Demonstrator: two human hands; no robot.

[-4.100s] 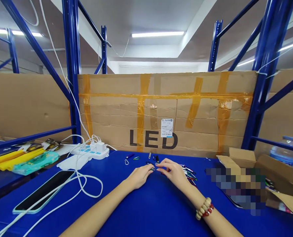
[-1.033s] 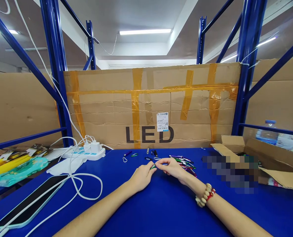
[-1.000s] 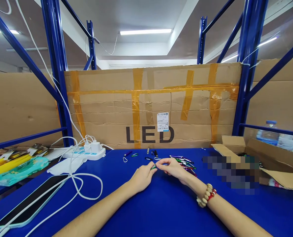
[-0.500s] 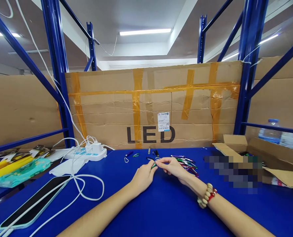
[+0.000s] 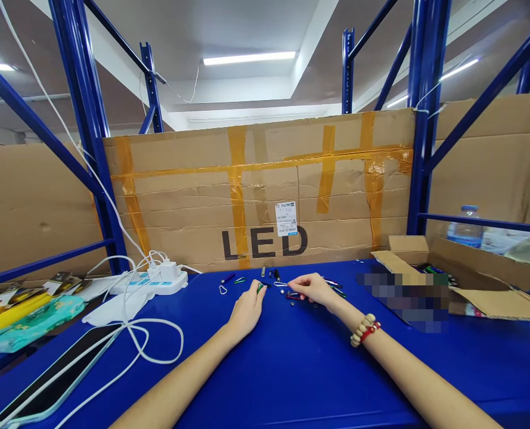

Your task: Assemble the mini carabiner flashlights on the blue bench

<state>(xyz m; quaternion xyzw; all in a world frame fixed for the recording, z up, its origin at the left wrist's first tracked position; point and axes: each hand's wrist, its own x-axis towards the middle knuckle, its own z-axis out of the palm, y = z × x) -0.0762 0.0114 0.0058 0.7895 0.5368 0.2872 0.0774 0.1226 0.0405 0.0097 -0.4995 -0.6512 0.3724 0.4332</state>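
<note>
My left hand (image 5: 245, 313) is closed around a small shiny green piece (image 5: 260, 287), mostly hidden by the fingers; its kind I cannot make out. To its right, my right hand (image 5: 313, 289) has thumb and forefinger pinched low over the table, and what they hold, if anything, is too small to tell. A silver carabiner (image 5: 280, 285) lies by these fingertips, and a red metal piece (image 5: 293, 295) is just under them. Beyond my left hand lie a purple tube (image 5: 228, 278), a green carabiner (image 5: 240, 280), another silver carabiner (image 5: 222, 290) and a short silver tube (image 5: 263, 271).
A white power strip (image 5: 149, 283) with cables and a phone (image 5: 54, 378) occupy the left of the blue table (image 5: 265, 369). At the right stands an open cardboard box (image 5: 483, 262). A cardboard panel (image 5: 193, 208) closes off the back.
My hands have drawn apart: they were together at the green piece, and now my left hand keeps it while my right sits farther off. The view has turned slightly right.
</note>
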